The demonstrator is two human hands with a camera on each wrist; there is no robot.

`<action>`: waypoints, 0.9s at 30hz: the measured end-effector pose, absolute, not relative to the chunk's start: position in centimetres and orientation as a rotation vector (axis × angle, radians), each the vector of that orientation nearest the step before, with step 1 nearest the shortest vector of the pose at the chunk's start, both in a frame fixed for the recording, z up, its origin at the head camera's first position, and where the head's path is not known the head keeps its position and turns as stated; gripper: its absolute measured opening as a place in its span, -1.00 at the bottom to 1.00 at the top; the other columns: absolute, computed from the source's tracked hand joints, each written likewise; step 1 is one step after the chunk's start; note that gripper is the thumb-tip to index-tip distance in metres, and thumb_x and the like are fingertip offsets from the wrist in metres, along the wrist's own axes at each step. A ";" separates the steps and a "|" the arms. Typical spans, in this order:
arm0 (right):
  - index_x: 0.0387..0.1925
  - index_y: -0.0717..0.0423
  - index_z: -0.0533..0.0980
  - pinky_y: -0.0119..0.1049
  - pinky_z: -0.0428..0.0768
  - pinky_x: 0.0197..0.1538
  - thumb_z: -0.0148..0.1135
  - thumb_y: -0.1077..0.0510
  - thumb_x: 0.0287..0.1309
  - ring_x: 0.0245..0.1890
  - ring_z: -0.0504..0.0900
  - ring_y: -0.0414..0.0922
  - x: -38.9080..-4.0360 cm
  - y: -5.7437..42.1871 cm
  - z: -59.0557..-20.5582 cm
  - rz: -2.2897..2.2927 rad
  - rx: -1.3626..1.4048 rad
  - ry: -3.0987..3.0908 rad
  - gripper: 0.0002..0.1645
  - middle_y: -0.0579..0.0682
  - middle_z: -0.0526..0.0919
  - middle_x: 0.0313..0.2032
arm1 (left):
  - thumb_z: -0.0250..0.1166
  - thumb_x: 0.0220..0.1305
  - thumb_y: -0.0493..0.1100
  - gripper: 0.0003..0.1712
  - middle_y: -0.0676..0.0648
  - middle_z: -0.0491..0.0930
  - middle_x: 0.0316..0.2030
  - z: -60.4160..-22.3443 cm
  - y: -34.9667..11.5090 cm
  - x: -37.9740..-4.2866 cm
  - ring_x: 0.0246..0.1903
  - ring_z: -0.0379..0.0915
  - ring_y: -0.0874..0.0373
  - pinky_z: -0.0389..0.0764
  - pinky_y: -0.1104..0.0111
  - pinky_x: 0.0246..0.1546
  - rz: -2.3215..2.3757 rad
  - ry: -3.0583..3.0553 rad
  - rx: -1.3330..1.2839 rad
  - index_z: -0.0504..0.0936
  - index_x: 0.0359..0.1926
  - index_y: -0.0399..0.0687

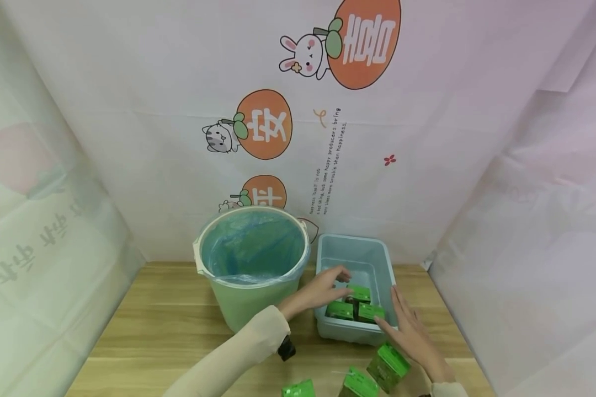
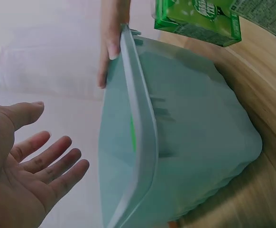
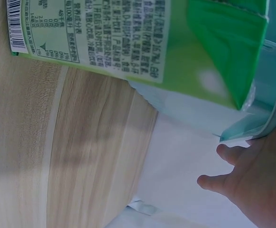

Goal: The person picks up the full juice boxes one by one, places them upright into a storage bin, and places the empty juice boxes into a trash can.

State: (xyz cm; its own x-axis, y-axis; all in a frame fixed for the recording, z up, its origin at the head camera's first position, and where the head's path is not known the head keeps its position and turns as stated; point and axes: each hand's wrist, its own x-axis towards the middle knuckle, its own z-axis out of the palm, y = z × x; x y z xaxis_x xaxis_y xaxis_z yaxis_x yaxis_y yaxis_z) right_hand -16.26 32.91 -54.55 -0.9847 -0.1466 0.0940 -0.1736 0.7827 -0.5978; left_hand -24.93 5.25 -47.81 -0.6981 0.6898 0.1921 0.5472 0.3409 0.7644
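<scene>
A light blue plastic bin (image 1: 350, 332) stands against the back wall. Inside its near end are three green juice boxes (image 1: 371, 312). My left hand (image 1: 323, 288) hovers over the bin's left rim, above those boxes; the left wrist view shows its fingers (image 2: 57, 166) spread and slightly bent, holding nothing. At the bin's near right corner, my right hand (image 1: 411, 331) lies against the rim, its fingers stretched along the right side. More juice boxes stand before the bin: one box (image 1: 388, 366) beside the right wrist, another box (image 1: 359, 383) left of it, and a third box (image 1: 299, 389) farther left.
Left of the bin is a pale green bucket (image 1: 258, 298) lined with a thin blue plastic bag (image 1: 255, 248). Both containers stand on a wood-grain table (image 1: 154, 314). White printed sheets (image 1: 179, 193) enclose the back and sides.
</scene>
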 end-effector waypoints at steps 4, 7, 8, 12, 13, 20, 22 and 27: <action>0.68 0.30 -0.24 0.62 -0.24 0.41 0.15 -0.24 0.54 0.57 -0.13 0.50 -16.1 32.8 -54.6 0.986 0.259 -2.930 0.16 0.34 -0.29 0.66 | 0.27 0.58 -0.08 -0.58 -0.15 0.62 0.22 -47.4 4.6 -24.0 0.26 0.54 0.05 0.60 0.20 0.24 1.313 2.423 1.140 0.51 0.32 -0.13; 0.68 0.29 -0.25 0.62 -0.22 0.41 0.14 -0.24 0.54 0.56 -0.12 0.51 -16.0 32.8 -54.6 0.982 0.253 -2.929 0.16 0.34 -0.28 0.66 | 0.27 0.58 -0.08 -0.58 -0.14 0.61 0.23 -47.1 4.0 -23.3 0.26 0.53 0.04 0.59 0.17 0.25 1.355 2.411 1.125 0.51 0.32 -0.12; 0.68 0.29 -0.25 0.62 -0.22 0.41 0.14 -0.24 0.54 0.56 -0.11 0.51 -16.0 32.8 -54.7 0.982 0.252 -2.928 0.16 0.34 -0.28 0.66 | 0.27 0.58 -0.08 -0.58 -0.13 0.61 0.23 -47.0 3.8 -23.1 0.26 0.53 0.04 0.59 0.17 0.25 1.369 2.412 1.117 0.51 0.32 -0.11; 0.68 0.29 -0.25 0.62 -0.22 0.41 0.14 -0.24 0.54 0.56 -0.11 0.51 -16.0 32.7 -54.8 0.987 0.254 -2.922 0.16 0.33 -0.28 0.66 | 0.28 0.58 -0.08 -0.60 -0.10 0.61 0.22 -46.6 2.7 -22.5 0.23 0.55 0.07 0.59 0.18 0.25 1.432 2.417 1.083 0.52 0.32 -0.07; 0.68 0.29 -0.25 0.62 -0.22 0.41 0.15 -0.24 0.54 0.56 -0.12 0.51 -16.0 32.7 -54.8 0.987 0.257 -2.921 0.16 0.34 -0.28 0.66 | 0.27 0.59 -0.09 -0.60 -0.10 0.62 0.21 -46.6 2.4 -22.3 0.22 0.55 0.08 0.59 0.17 0.24 1.446 2.421 1.077 0.52 0.32 -0.07; 0.69 0.26 -0.28 0.62 -0.24 0.41 0.14 -0.23 0.55 0.57 -0.15 0.49 -16.0 32.8 -55.0 1.010 0.255 -2.924 0.16 0.30 -0.32 0.67 | 0.27 0.59 -0.12 -0.64 -0.11 0.61 0.19 -46.6 0.4 -21.0 0.22 0.55 0.02 0.58 0.15 0.25 1.520 2.416 1.000 0.52 0.28 -0.09; 0.69 0.24 -0.29 0.62 -0.24 0.40 0.14 -0.23 0.55 0.57 -0.16 0.49 -16.1 32.8 -55.0 1.011 0.254 -2.923 0.16 0.30 -0.32 0.67 | 0.27 0.59 -0.10 -0.64 -0.14 0.60 0.19 -46.8 -0.2 -20.6 0.22 0.55 0.00 0.57 0.13 0.27 1.552 2.402 0.964 0.53 0.27 -0.09; 0.70 0.22 -0.28 0.64 -0.23 0.39 0.15 -0.24 0.54 0.57 -0.14 0.49 -16.3 32.9 -54.9 1.000 0.252 -2.919 0.17 0.29 -0.31 0.67 | 0.31 0.56 -0.08 -0.67 -0.15 0.61 0.14 -47.5 -1.7 -20.0 0.20 0.56 -0.03 0.56 0.10 0.28 1.614 2.398 0.908 0.55 0.21 -0.09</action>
State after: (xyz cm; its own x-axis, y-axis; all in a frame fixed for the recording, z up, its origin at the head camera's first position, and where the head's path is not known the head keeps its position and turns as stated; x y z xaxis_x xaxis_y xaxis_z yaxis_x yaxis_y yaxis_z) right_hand -16.30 32.89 -54.89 -0.9857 -0.1389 0.0952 -0.1681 0.7781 -0.6052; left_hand -20.01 -1.66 -47.49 -0.8148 0.5322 0.2301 0.4135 0.2552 0.8740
